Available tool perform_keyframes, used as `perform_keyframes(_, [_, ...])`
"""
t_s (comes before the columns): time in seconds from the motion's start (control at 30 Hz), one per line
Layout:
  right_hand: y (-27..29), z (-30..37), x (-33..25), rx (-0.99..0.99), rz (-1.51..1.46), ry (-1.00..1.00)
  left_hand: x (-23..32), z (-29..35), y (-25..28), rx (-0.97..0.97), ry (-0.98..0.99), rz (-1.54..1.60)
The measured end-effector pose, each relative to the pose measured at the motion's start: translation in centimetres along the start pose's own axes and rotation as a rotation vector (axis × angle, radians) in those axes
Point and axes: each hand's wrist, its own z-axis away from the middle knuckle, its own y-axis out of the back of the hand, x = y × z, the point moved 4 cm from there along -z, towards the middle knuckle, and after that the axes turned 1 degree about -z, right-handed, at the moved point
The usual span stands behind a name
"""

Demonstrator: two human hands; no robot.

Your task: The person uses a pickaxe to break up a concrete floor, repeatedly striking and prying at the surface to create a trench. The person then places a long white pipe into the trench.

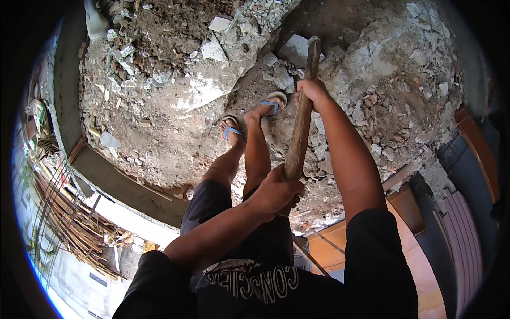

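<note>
A long, worn wooden tool handle (299, 135) slants away from my body over the broken ground. My left hand (277, 190) is closed around its near part, in front of my shorts. Farther up, close to the far end, my right hand (312, 92) wraps round the same handle with the arm stretched out. Behind that far end shows a flat grey plate (293, 49) with a pale right side. Whether the plate is joined to the handle or lies on the ground, I cannot tell.
My feet in blue-strapped sandals (275, 103) stand on rubble left of the handle. Concrete chunks (214, 50) lie at the far left. A low wall (125, 181) curves along the left, with timber strips (79, 234) beyond. Boards and ridged panels (461, 228) stand at right.
</note>
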Motion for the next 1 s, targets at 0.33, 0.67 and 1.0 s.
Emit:
perform_keyframes(0.33, [-5.1, 1.4, 2.8, -0.061, 0.271, -0.050, -1.2, 2.7, 0.4, 0.105, 0.059, 0.101])
perform_keyframes(0.67, [0.0, -1.4, -2.0, -0.321, 0.400, -0.126, 5.0, 0.5, -6.2, -0.259, -0.052, 0.270])
perform_keyframes(1.0, [1.2, 0.6, -6.0, -0.196, 0.343, -0.114, 7.5, 3.4, -6.8, -0.293, -0.239, 0.116])
